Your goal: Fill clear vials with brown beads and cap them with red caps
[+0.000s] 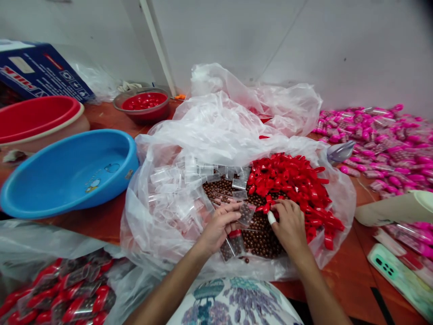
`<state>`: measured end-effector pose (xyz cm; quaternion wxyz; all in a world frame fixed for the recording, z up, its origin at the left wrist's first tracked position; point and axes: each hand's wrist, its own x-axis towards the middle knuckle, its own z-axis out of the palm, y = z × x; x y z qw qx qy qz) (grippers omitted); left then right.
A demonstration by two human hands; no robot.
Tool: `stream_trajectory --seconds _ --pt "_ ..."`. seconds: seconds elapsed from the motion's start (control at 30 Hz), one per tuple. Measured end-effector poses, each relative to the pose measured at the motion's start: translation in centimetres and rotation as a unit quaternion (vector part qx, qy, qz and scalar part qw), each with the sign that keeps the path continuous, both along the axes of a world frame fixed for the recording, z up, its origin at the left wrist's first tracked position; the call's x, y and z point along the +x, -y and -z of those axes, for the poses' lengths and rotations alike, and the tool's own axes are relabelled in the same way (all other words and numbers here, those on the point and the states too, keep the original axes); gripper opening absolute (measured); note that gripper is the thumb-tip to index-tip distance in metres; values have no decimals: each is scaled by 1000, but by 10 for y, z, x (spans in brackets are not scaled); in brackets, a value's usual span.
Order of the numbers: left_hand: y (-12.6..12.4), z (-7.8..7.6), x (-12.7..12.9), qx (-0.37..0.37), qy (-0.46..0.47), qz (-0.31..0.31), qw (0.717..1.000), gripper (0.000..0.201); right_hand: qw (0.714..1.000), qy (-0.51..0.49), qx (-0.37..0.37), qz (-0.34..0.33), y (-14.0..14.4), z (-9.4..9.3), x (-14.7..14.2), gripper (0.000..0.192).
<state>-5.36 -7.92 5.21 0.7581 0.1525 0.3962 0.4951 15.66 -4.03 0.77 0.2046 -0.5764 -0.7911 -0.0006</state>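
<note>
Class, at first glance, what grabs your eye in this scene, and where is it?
The heap of red caps on clear plastic sheeting at centre, beside brown beads. The left hand holds a small clear tube; the right hand picks at the caps. A blue basin sits left, pink-capped tubes right.

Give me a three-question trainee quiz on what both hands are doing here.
1. True or false: the left hand holds small clear tubes filled with brown beads.
2. Which pile is the right hand touching? A) red caps B) pink filled tubes C) empty clear tubes
3. What colour is the basin nearest the plastic sheet?

Key: 1 true; 2 A; 3 blue.
</note>
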Motion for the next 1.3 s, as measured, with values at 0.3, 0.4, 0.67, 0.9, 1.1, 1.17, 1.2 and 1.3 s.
stream_trajectory --seconds 0.3,0.4,0.67,0.9,1.1,1.17,1.2,1.3 --pt "1 0 3 11 -39 26 999 40 988 -135 -48 -48 2 -14 -9 30" --pt "2 3 1 2 -65 39 997 42 960 -247 -89 -101 3 -23 -16 31" --pt "5 18 -1 39 -81 100 991 43 889 -307 -217 -262 0 -31 -24 34" --pt "12 26 -5 70 -124 150 978 36 907 -238 -228 -262 14 -27 -17 33" --pt "14 25 -6 59 -121 147 980 36 938 -223 -197 -180 17 -17 -10 36" --pt "14 24 -8 39 -123 128 983 37 964 -187 -143 -123 10 -11 -6 37" --pt "14 24 -10 27 -120 116 986 38 974 -159 -122 -108 7 -9 -5 37" --pt "14 24 -15 -4 -97 74 993 41 981 -73 -111 -139 -1 -8 -7 39"
